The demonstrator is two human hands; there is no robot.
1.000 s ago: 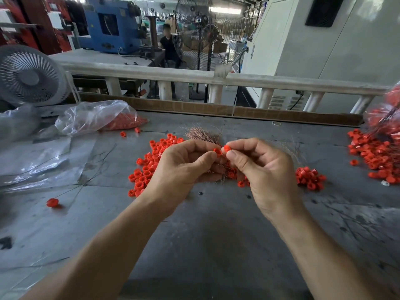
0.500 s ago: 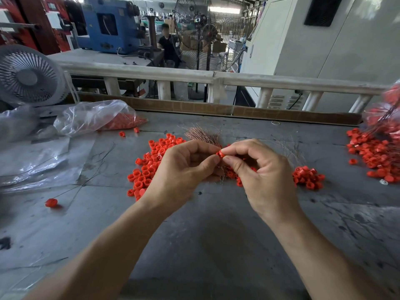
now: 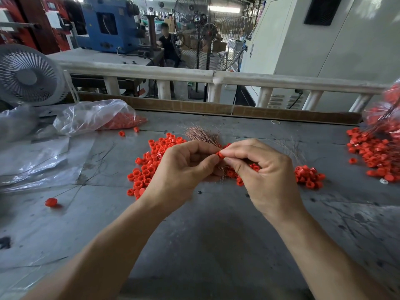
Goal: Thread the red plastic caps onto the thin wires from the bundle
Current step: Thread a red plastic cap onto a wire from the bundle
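Fan (image 3: 28,75) far left; clear bag (image 3: 95,116) of caps beside it. Loose cap pile (image 3: 151,163) on table (image 3: 205,245). Left hand (image 3: 181,172) curled, gripping wire bundle (image 3: 202,135). Cap (image 3: 220,154) pinched between right hand (image 3: 265,176) thumb and forefinger, touching left fingertips. More caps (image 3: 373,154) far right.

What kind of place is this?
Likely a factory workshop: a blue machine stands behind, red caps lie heaped on a worn bench, and big standing fans cool the hall.
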